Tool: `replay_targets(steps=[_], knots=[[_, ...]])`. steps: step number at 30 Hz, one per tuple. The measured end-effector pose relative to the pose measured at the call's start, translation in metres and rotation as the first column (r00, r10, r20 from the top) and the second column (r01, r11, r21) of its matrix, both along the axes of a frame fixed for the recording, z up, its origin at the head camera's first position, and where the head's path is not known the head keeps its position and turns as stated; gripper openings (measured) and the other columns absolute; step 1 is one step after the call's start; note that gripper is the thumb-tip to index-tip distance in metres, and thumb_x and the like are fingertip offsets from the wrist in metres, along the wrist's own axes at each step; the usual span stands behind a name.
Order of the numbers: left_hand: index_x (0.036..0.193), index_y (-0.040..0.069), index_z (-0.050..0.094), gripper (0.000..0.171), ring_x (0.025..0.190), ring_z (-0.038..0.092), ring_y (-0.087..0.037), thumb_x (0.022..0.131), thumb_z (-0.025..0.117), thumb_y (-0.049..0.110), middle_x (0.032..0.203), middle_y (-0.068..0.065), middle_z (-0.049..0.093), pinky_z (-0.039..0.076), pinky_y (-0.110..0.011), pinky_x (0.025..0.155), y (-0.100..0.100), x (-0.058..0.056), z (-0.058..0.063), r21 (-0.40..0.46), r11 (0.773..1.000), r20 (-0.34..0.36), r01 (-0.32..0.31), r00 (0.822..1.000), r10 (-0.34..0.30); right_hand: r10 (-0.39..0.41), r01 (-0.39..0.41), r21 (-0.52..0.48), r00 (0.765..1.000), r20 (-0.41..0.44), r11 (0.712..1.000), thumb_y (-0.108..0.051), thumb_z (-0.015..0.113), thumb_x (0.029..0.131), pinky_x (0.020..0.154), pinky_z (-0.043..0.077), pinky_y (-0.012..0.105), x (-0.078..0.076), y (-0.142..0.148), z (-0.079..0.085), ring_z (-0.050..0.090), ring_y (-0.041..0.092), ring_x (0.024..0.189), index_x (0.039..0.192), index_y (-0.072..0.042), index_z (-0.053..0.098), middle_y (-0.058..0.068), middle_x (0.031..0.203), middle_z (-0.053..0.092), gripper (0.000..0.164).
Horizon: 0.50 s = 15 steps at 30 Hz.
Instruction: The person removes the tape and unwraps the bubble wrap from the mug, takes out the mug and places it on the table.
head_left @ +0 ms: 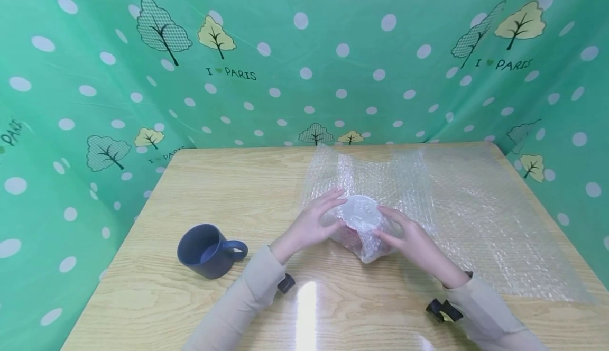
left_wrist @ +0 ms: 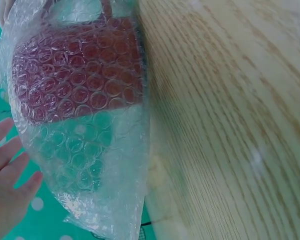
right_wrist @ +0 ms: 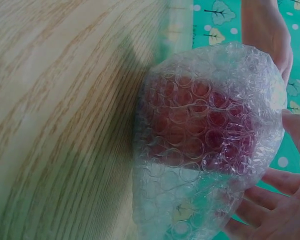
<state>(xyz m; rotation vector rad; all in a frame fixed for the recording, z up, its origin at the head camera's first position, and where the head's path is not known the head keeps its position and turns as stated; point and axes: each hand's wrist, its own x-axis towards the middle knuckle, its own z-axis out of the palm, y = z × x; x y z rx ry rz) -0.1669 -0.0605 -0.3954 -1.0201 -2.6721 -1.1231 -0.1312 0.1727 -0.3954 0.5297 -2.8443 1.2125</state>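
Note:
In the head view, a reddish, cup-sized object [head_left: 351,239] sits in bubble wrap [left_wrist: 77,150] on the table, with a round, whitish end [head_left: 360,213] facing up. Its exact kind is blurred by the wrap. My left hand [head_left: 317,220] is at its left side, fingers spread and fairly straight, fingertips right at the upper rim. On the other side, my right hand [head_left: 410,237] reaches in with straight index finger and thumb touching the wrapped rim. The right wrist view shows right-hand fingers [right_wrist: 262,202] lying along the bubble wrap, around the reddish band [right_wrist: 200,127].
A dark blue mug [head_left: 204,253] stands upright at the left, handle toward my left forearm. More bubble wrap extends behind the wrapped object, and a flat sheet [head_left: 495,224] covers the table's right side. Behind the wooden table [head_left: 238,182] hangs a green dotted curtain [head_left: 285,76].

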Motion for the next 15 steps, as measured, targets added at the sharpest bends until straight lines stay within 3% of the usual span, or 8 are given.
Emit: replay_targets(steps=[6, 15], knots=[[0.124, 0.005, 0.048, 0.046, 0.129, 0.027, -0.026, 0.083, 0.059, 0.024, 0.139, -0.007, 0.035, 0.023, -0.047, 0.105, 0.0006, 0.0009, -0.0017, -0.049, 0.999, -0.04, 0.004, 0.999, -0.006, 0.001, -0.001, -0.001, 1.0, -0.027, 1.0, -0.023, 0.063, 0.082, 0.099, 0.029, 0.053, 0.0008, -0.0008, 0.0019, 0.038, 0.041, 0.117, 0.125, 0.005, 0.043, 0.024, 0.128, 0.043, 0.056], [0.12, 0.005, 0.052, 0.042, 0.128, 0.03, -0.028, 0.084, 0.06, 0.024, 0.136, -0.008, 0.039, 0.023, -0.046, 0.105, 0.0013, 0.0008, -0.0064, -0.012, 1.0, -0.053, 0.025, 0.998, -0.025, -0.002, 0.002, 0.001, 1.0, -0.02, 1.0, -0.023, 0.063, 0.081, 0.099, 0.028, 0.052, 0.0005, -0.0007, 0.0007, 0.038, 0.04, 0.118, 0.126, 0.005, 0.042, 0.024, 0.128, 0.043, 0.056]])
